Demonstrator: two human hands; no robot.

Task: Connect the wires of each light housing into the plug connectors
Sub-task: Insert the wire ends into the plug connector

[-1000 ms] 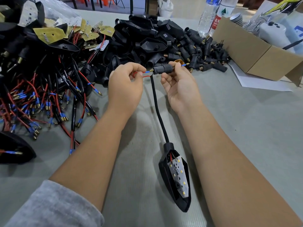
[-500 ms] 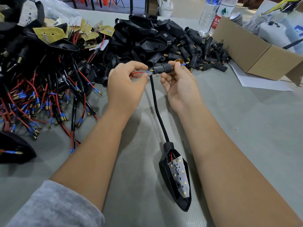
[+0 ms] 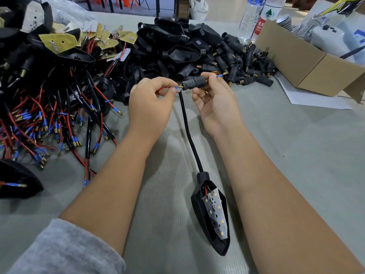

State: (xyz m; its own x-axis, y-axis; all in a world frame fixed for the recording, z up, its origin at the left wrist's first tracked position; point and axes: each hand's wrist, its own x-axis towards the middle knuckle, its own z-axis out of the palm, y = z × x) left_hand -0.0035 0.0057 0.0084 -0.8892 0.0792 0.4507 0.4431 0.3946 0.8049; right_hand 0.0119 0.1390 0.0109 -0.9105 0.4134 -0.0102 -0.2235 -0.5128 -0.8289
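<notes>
A black light housing (image 3: 212,216) with a white LED board lies on the grey table between my forearms. Its black sleeved cable (image 3: 189,131) runs up to my hands. My left hand (image 3: 150,107) pinches the red wire (image 3: 166,88) with its blue-sleeved brass tip at the left mouth of a black plug connector (image 3: 192,83). My right hand (image 3: 216,103) grips that connector by its right end. A second blue-tipped wire (image 3: 220,75) sticks out past my right fingers.
A heap of wired housings with red and black leads (image 3: 49,115) fills the left side. Loose black housings and plug connectors (image 3: 217,56) are piled behind my hands. A cardboard box (image 3: 308,64) and water bottles (image 3: 254,18) stand at the back right.
My left hand has shifted slightly, bringing the red wire's tip up to the connector's left opening. The right hand and the housing have stayed almost still.
</notes>
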